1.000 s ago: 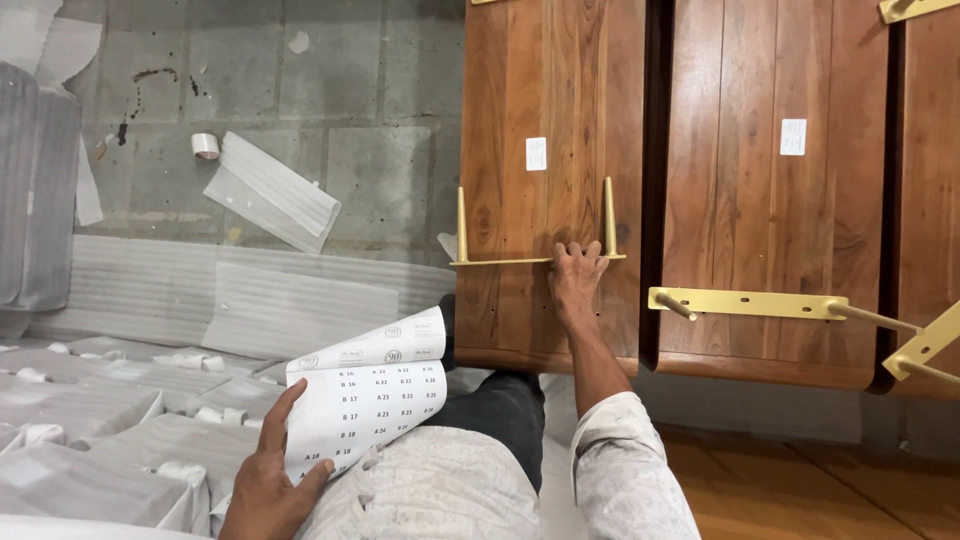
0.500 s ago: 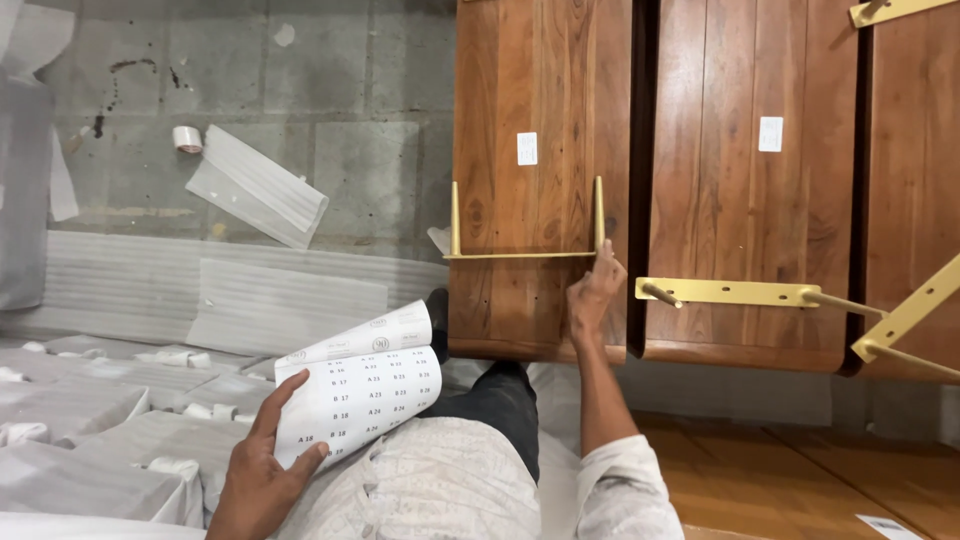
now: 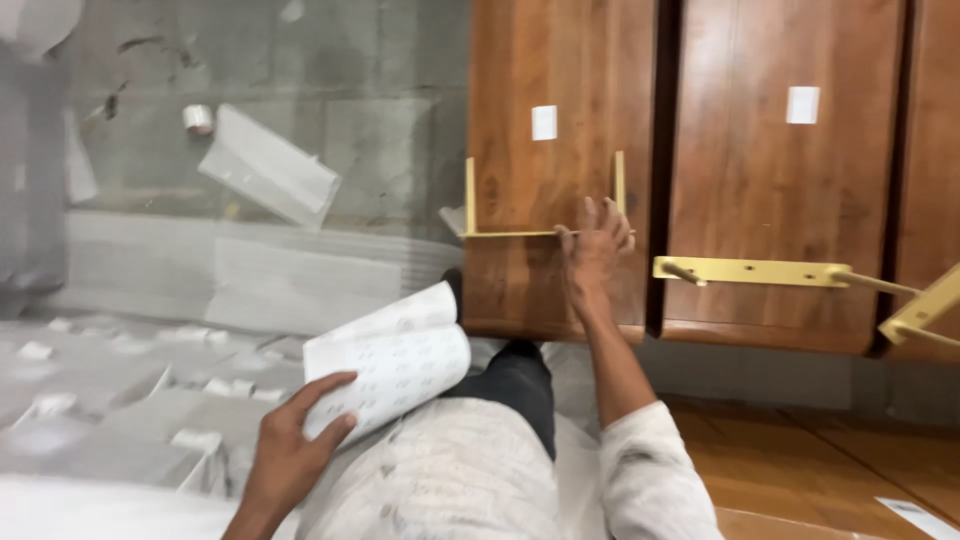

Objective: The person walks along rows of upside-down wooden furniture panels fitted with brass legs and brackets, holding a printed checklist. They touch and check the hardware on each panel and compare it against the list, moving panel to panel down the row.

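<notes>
As I read the head view, notes for this moment:

Left hand: my left hand [image 3: 290, 440] sits near and left of centre, fingers closed around the near edge of a curled stack of paper sheets [image 3: 392, 355], thumb on top.

Right hand: my right hand [image 3: 597, 245] reaches far, fingers spread and open, fingertips resting on the brass frame [image 3: 545, 212]; it grips nothing.

Frame, place: it lies on the wooden panel [image 3: 560, 150] at centre, its cross bar running left to right, two short arms pointing away from me.

Frame, look: thin flat strip, dull gold, bent into a shallow U with square corners.

Frame, handling: I judge it stiff and light, smooth enough to slide on the polished wood; best pinched at the cross bar near a corner.

Sheets, handling: soft, floppy, likely to fan out; hold at the curled edge.

Panel, look: reddish brown, visible grain, small white sticker [image 3: 544, 122] at the far part.

Right of it: a second panel [image 3: 780, 180] carrying a longer brass bracket [image 3: 750, 270].

Left, far: grey floor with foam wrapping [image 3: 268, 166].
</notes>
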